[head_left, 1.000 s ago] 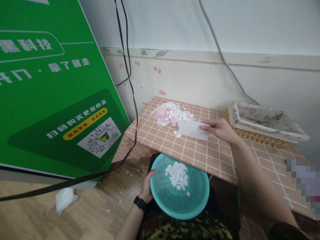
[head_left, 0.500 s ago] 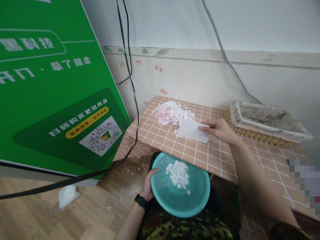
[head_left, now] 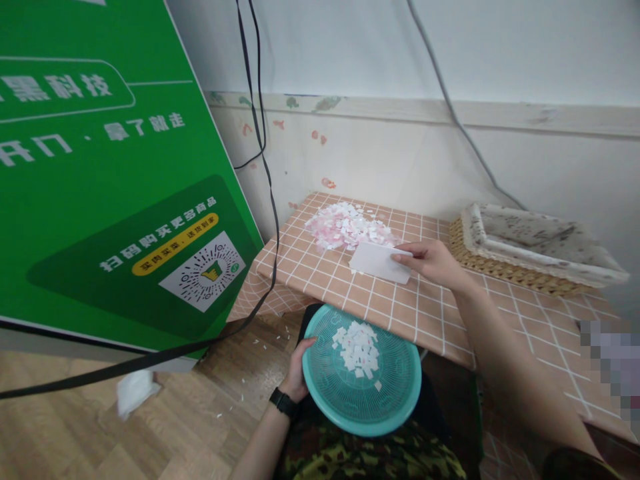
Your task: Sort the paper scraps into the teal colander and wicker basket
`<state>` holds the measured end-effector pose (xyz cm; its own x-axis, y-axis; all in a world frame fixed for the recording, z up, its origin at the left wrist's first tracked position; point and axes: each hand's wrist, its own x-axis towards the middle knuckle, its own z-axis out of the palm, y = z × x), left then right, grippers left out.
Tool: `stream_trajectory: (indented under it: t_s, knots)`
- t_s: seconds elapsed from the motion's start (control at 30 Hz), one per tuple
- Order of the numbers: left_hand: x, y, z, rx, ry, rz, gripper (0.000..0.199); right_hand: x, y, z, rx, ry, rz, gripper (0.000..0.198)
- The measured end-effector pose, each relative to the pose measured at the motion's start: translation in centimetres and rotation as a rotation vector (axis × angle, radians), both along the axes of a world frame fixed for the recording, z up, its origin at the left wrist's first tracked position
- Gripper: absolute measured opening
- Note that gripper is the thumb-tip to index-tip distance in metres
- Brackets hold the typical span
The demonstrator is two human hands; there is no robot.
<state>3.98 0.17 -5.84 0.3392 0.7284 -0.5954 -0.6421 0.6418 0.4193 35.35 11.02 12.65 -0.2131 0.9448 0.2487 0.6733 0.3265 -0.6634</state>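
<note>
My left hand point(head_left: 299, 370) grips the left rim of a round teal plastic colander point(head_left: 363, 410) above my lap, below the table's front edge. Inside it lies a heap of small white paper scraps point(head_left: 359, 348). Over the table, my right hand point(head_left: 433, 261) pinches a white card point(head_left: 379, 261) by its right end between thumb and fingers. The card's left edge is at the near side of a pile of white and pinkish paper scraps point(head_left: 345, 225). Some scraps beside the card are partly hidden by it.
A checked brown cloth covers the table point(head_left: 345, 283). At its right back stands a cloth-lined wicker basket point(head_left: 530, 257). A green printed panel point(head_left: 125, 200) rises on the left, with a black strap point(head_left: 273, 220) hanging before it. A white bag point(head_left: 135, 393) lies on the wooden floor.
My right hand has moved the card slightly to the left, toward the near edge of the scrap pile. The colander and my left hand stay in place.
</note>
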Motion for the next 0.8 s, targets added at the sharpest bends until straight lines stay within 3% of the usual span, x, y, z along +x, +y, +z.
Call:
stream_trajectory:
  t_s: [0.2,0.5,0.8]
  knots:
    - [0.1,0.0,0.7,-0.015,0.011,-0.009,0.021,0.3,-0.2,0.4,0.063,-0.027,-0.077,0.032]
    - [0.1,0.0,0.3,-0.016,-0.002,-0.008,0.023,-0.2,-0.4,0.4,0.038,-0.069,-0.013,0.03]
    - [0.0,0.0,0.0,-0.01,0.032,0.023,0.019,1.4,-0.3,0.7,0.044,-0.031,-0.135,0.036]
